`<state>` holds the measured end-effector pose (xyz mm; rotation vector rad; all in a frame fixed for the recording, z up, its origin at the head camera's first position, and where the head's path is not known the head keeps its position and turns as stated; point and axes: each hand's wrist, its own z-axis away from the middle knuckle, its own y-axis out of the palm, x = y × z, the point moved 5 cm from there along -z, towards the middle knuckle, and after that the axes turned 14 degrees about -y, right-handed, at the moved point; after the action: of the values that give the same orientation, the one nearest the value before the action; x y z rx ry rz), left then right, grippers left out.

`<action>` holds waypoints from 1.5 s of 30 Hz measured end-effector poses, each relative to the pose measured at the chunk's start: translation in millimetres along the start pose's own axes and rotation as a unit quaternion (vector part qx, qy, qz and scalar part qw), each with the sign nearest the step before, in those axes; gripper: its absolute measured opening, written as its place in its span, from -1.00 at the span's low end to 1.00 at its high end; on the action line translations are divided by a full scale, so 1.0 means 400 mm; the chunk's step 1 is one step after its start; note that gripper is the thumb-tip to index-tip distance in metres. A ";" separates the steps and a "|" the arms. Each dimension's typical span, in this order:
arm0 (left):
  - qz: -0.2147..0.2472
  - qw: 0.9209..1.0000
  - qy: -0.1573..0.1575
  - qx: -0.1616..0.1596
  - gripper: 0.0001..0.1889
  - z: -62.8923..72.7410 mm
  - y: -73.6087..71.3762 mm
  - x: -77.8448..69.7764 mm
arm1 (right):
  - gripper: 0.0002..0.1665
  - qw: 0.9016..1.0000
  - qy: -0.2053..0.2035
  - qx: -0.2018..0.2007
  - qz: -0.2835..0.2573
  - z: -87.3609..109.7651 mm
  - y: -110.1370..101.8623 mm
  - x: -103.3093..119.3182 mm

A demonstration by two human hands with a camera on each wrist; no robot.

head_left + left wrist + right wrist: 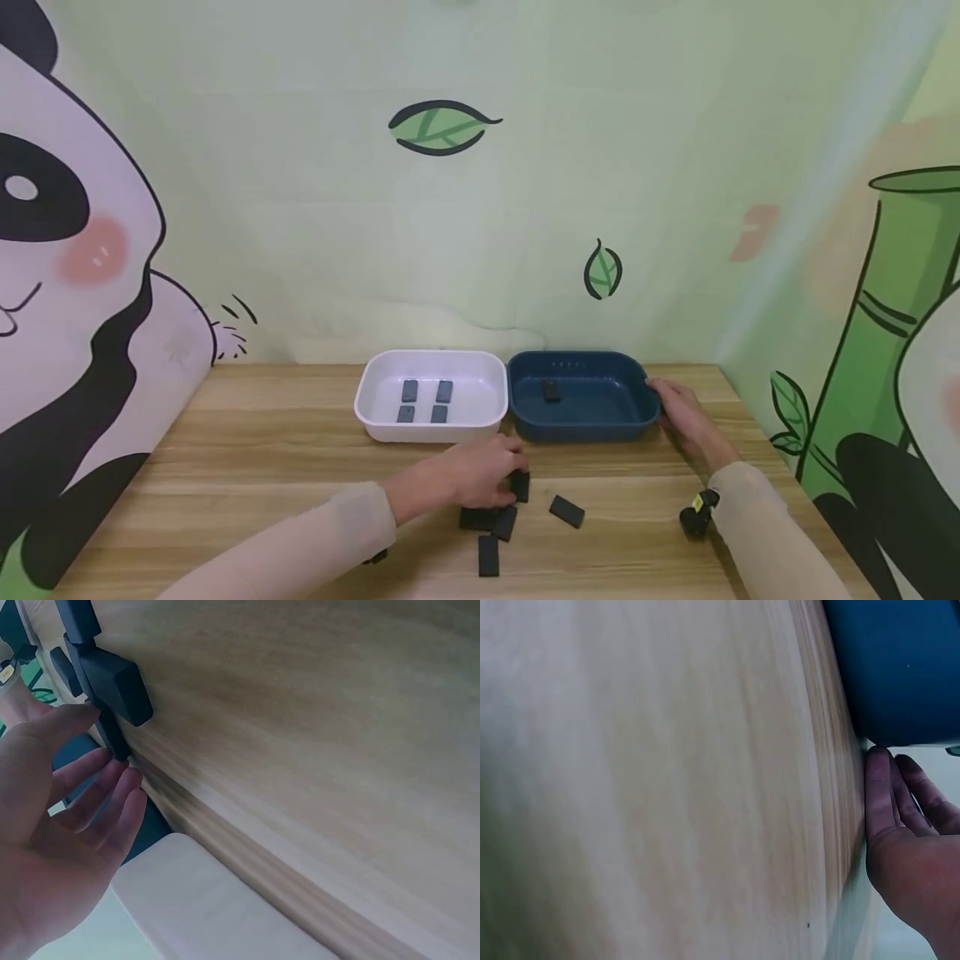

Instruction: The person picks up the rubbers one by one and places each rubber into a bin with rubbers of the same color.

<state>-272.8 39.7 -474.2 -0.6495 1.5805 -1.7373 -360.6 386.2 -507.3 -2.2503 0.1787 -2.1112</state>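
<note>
My left hand is over the near middle of the table, palm down. Its thumb and fingers pinch a small black rectangular block, seen on edge as a dark block in the left wrist view. Under and beside that hand lie more black blocks, some touching or overlapping. One block lies apart to the right. My right hand touches the right end of the dark blue tray; in the right wrist view its fingers are fairly straight against the tray's outer wall.
A white tray stands directly left of the blue one, with several dark grey blocks spaced inside. A single dark block lies in the blue tray. Behind both trays, a printed backdrop rises at the wooden table's far edge.
</note>
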 end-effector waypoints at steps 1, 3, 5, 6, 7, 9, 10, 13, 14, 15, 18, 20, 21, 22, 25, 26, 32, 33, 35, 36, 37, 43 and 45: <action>0.003 1.000 0.001 -0.001 -0.56 0.000 0.001 0.001 | -0.63 1.000 -0.002 0.000 0.002 0.001 0.000 0.000; 0.013 1.000 0.003 -0.003 -0.55 -0.001 0.003 0.004 | -0.62 1.000 -0.007 -0.004 0.005 0.003 0.000 0.001; 0.023 1.000 0.006 -0.007 -0.55 -0.002 0.006 0.008 | -0.62 1.000 -0.011 -0.006 0.008 0.004 -0.001 0.003; 0.029 1.000 0.007 -0.008 -0.55 -0.003 0.007 0.010 | -0.60 1.000 -0.012 -0.006 0.012 0.004 -0.001 0.003; 0.035 0.999 0.008 -0.009 -0.55 -0.004 0.008 0.011 | -0.59 1.000 -0.013 -0.003 0.016 0.003 -0.001 0.003; 0.047 0.999 0.006 -0.008 -0.55 -0.006 0.011 0.014 | -0.55 1.000 -0.012 -0.002 0.021 0.003 0.000 0.004; 0.052 0.999 0.005 -0.008 -0.55 -0.006 0.011 0.015 | -0.53 1.000 -0.010 -0.003 0.024 0.003 0.000 0.003; 0.067 0.998 0.000 -0.003 -0.55 -0.008 0.014 0.018 | -0.46 0.999 -0.007 0.002 0.035 0.004 0.001 0.002; 0.071 0.997 -0.001 0.000 -0.55 -0.008 0.014 0.019 | -0.45 0.999 -0.006 0.001 0.036 0.004 0.001 0.001; 0.074 0.997 -0.001 0.000 -0.55 -0.008 0.013 0.018 | -0.44 0.999 -0.005 0.002 0.038 0.004 0.001 0.000; 0.087 0.996 0.001 -0.001 -0.53 -0.011 0.004 0.019 | -0.46 0.999 -0.007 0.004 0.036 0.004 0.001 0.001; 0.098 0.995 0.005 -0.007 -0.53 -0.015 -0.007 0.015 | -0.49 0.999 -0.009 0.004 0.033 0.004 0.001 0.001; 0.104 0.994 0.009 -0.012 -0.54 -0.017 -0.015 0.012 | -0.50 0.999 -0.009 0.006 0.033 0.005 0.001 0.002; 0.111 0.994 0.011 -0.015 -0.54 -0.020 -0.023 0.009 | -0.51 1.000 -0.009 0.003 0.029 0.005 0.000 0.002; 0.120 0.992 0.025 -0.035 -0.57 -0.028 -0.057 -0.008 | -0.53 1.000 -0.008 0.003 0.025 0.004 -0.001 0.001; 0.121 0.991 0.027 -0.040 -0.57 -0.031 -0.070 -0.014 | -0.53 1.000 -0.007 0.001 0.022 0.004 -0.002 0.000; 0.127 0.990 0.020 -0.066 -0.54 -0.068 -0.134 -0.027 | -0.52 1.000 -0.007 0.005 0.020 -0.003 -0.003 -0.004; 0.131 0.989 0.020 -0.071 -0.54 -0.080 -0.143 -0.026 | -0.51 1.000 -0.008 0.005 0.024 -0.003 -0.003 -0.002; 0.140 0.987 0.016 -0.078 -0.54 -0.107 -0.159 -0.023 | -0.50 1.000 -0.010 0.006 0.029 -0.001 -0.004 -0.001; 0.145 0.986 0.014 -0.081 -0.54 -0.121 -0.167 -0.021 | -0.51 0.999 -0.010 0.005 0.031 -0.001 -0.004 -0.001; 0.152 0.985 0.011 -0.085 -0.54 -0.135 -0.174 -0.019 | -0.51 0.999 -0.011 0.006 0.033 0.000 -0.004 0.000; 0.174 0.978 -0.019 -0.111 -0.52 -0.217 -0.199 -0.008 | -0.49 0.999 -0.008 0.009 0.035 0.005 -0.001 0.001; 0.176 0.976 -0.030 -0.122 -0.52 -0.244 -0.197 -0.006 | -0.51 0.999 -0.008 0.010 0.033 0.005 0.001 0.000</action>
<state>-357.3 105.8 -409.4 -0.4930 1.7605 -1.2676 -358.4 385.9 -507.5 -2.2177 0.2271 -2.0540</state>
